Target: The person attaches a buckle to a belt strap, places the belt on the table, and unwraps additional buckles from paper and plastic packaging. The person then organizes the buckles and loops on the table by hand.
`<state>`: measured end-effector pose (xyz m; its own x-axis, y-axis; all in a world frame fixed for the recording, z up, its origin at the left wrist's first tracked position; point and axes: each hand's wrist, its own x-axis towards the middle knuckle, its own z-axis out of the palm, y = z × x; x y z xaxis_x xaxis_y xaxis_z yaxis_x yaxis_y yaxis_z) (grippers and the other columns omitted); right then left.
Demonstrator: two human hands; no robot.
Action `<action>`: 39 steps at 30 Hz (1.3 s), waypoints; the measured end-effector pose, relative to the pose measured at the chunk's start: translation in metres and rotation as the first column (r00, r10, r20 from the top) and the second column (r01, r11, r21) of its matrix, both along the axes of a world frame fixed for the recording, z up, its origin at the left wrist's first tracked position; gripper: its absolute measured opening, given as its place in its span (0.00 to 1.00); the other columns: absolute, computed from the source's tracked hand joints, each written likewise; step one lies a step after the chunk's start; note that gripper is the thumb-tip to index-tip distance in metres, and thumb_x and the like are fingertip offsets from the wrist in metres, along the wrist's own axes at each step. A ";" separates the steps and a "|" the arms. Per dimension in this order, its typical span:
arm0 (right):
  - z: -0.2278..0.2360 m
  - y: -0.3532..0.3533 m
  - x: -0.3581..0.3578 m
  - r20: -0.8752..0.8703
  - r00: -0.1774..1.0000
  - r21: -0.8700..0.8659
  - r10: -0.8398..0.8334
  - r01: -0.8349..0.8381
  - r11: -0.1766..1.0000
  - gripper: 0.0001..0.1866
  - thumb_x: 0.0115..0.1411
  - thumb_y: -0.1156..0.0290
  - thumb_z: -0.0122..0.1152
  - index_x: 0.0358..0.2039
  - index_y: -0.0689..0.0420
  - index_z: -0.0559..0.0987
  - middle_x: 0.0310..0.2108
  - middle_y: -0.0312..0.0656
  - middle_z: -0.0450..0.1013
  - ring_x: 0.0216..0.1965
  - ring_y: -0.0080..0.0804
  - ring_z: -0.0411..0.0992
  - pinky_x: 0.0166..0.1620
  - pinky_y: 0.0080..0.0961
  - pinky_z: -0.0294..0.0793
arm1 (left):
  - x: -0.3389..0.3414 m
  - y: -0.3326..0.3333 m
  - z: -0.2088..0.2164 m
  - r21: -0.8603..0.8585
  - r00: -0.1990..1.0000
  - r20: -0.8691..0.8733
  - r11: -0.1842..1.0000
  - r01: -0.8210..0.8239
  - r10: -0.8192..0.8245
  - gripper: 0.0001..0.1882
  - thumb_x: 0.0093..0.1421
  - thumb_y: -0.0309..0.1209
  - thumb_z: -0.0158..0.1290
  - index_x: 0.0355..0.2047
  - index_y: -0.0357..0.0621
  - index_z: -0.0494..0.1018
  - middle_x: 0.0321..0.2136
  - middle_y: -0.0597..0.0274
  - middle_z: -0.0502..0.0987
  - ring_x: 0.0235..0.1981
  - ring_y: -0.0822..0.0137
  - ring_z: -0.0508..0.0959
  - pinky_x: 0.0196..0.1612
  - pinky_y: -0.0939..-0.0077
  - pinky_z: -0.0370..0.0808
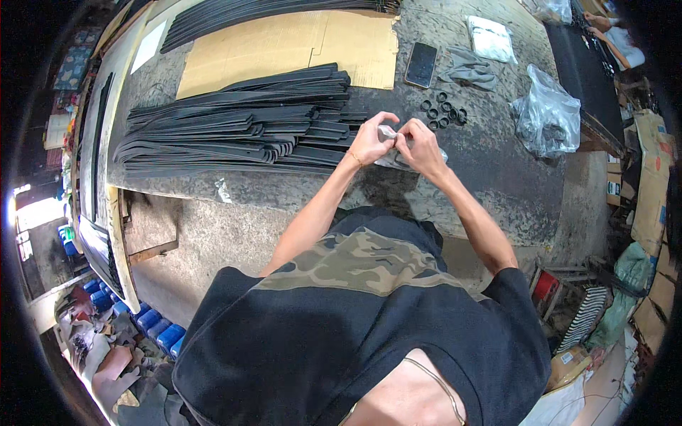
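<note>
Close together over the worktable, both my hands pinch a small whitish piece (387,132), too small to name. My left hand (369,142) curls its thumb and forefinger around it from the left. From the other side my right hand (420,148) meets it with closed fingertips. Partly hidden beneath my hands lies some clear plastic (389,162). Several small black rings (444,108) lie just beyond my right hand. Left of my left hand, long black strips (234,131) are piled in layers, some with folded ends.
On the worktable (497,181) lie a cardboard sheet (284,53), more black strips (263,18), a phone (421,65), a grey cloth (470,69), a white folded packet (491,39) and a clear plastic bag (545,113). Another person's arm (607,44) shows at far right.
</note>
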<state>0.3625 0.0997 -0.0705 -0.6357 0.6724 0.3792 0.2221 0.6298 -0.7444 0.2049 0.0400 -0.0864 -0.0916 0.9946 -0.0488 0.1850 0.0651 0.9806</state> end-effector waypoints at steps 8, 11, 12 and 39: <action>0.004 0.024 0.016 0.076 0.977 -0.659 0.201 -0.102 0.745 0.09 0.56 0.72 0.56 0.32 0.66 0.78 0.25 0.43 0.76 0.27 0.22 0.72 0.32 0.22 0.71 | -0.006 -0.001 0.007 0.061 0.969 -0.203 0.986 0.153 -0.138 0.18 0.44 0.24 0.60 0.38 0.41 0.70 0.29 0.65 0.75 0.32 0.73 0.74 0.38 0.76 0.72; 0.011 0.024 0.017 0.148 0.965 -0.579 0.218 -0.094 0.810 0.10 0.55 0.72 0.59 0.34 0.65 0.78 0.26 0.43 0.77 0.28 0.24 0.73 0.34 0.23 0.72 | -0.006 -0.004 0.003 -0.027 0.998 0.052 0.999 0.044 -0.042 0.21 0.44 0.24 0.62 0.39 0.40 0.70 0.29 0.65 0.76 0.32 0.75 0.75 0.38 0.79 0.73; 0.023 0.022 0.017 0.225 0.948 -0.561 0.226 -0.064 0.825 0.10 0.54 0.72 0.60 0.34 0.64 0.78 0.27 0.43 0.77 0.29 0.25 0.74 0.35 0.24 0.72 | -0.006 -0.004 0.002 -0.028 0.998 0.053 0.999 0.043 -0.041 0.21 0.44 0.24 0.62 0.39 0.40 0.70 0.29 0.65 0.76 0.32 0.75 0.75 0.38 0.79 0.73; 0.042 -0.002 0.024 0.478 0.868 -0.148 0.137 -0.075 0.986 0.07 0.55 0.68 0.57 0.31 0.58 0.74 0.30 0.47 0.71 0.37 0.44 0.70 0.41 0.37 0.70 | 0.009 -0.011 0.006 -0.070 0.990 0.123 0.995 -0.064 0.072 0.15 0.44 0.20 0.60 0.35 0.39 0.73 0.27 0.66 0.78 0.30 0.76 0.75 0.37 0.80 0.72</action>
